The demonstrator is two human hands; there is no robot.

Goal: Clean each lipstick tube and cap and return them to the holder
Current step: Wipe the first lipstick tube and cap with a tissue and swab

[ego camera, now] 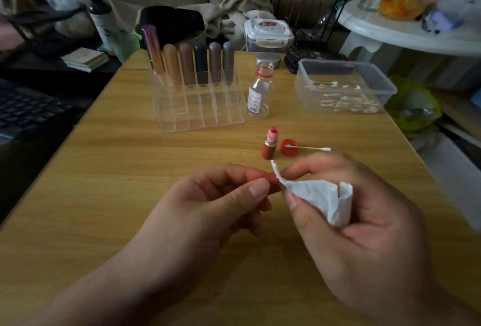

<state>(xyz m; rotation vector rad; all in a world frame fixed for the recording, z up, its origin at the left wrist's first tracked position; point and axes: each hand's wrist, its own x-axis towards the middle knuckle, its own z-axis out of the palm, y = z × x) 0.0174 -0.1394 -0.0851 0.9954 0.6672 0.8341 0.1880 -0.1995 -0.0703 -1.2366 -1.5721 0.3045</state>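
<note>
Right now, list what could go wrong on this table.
1. The uncapped lipstick tube stands upright just beyond the right hand; a stray knuckle could tip it and smear the table.
2. The open bottle beside the holder has no cap on; a knock would likely spill it.
3. The cotton swab rests loosely in the red bottle cap and may roll off.

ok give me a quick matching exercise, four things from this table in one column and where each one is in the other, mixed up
Things
1. tissue
2. lipstick cap
3. loose cotton swab
4. clear bottle

Places
a. one tip resting in the red bottle cap
b. pinched in the left hand
c. standing upright beside the holder
d. held in the right hand

Pairs: 1-d, 2-b, 3-a, 4-c
</note>
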